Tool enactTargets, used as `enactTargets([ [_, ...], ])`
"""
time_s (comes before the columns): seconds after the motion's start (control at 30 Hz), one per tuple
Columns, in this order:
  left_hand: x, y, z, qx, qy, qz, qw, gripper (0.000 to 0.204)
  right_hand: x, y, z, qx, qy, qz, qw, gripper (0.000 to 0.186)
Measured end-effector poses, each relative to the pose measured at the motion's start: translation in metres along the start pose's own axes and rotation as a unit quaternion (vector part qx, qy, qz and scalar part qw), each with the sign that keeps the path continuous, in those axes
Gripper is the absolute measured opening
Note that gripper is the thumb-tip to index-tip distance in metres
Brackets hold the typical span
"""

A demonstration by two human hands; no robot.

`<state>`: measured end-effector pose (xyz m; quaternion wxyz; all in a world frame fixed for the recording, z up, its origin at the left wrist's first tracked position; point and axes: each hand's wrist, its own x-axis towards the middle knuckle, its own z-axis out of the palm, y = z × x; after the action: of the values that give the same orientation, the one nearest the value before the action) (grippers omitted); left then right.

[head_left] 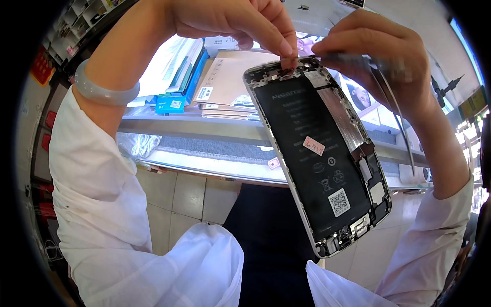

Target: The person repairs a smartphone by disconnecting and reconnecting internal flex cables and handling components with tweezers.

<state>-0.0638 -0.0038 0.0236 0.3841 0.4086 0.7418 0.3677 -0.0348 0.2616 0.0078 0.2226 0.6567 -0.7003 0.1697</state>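
The person's left hand (263,25) pinches the far end of an opened phone (353,138), which hangs tilted over the near edge of the bench (204,129), its near end swung to the right. The right hand (381,56) closes around a slim metal tool (398,105), probably tweezers, though its tip is blurred beside the phone's far end. A black battery (289,115) fills the phone's left side, a small pink label (314,145) stuck on it. To the left on the bench, flat tan boxes (225,77) lie stacked beside a blue box (190,77).
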Motion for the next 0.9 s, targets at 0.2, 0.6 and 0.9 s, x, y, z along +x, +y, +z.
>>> enactTargets([
  [0.2, -0.009, 0.007, 0.004, 0.064, 0.174, -0.120, 0.975, 0.021, -0.005, -0.002, 0.004, 0.040, 0.022, 0.103, 0.994, 0.011],
  [0.6, -0.023, 0.025, 0.012, -0.074, 0.129, -0.026, 0.989, 0.024, -0.001, -0.010, 0.011, 0.108, 0.052, 0.215, 0.969, 0.016],
  [0.9, -0.019, 0.033, 0.022, -0.049, 0.161, -0.041, 0.985, 0.022, -0.003, -0.002, 0.016, 0.175, 0.049, 0.217, 0.959, 0.014],
])
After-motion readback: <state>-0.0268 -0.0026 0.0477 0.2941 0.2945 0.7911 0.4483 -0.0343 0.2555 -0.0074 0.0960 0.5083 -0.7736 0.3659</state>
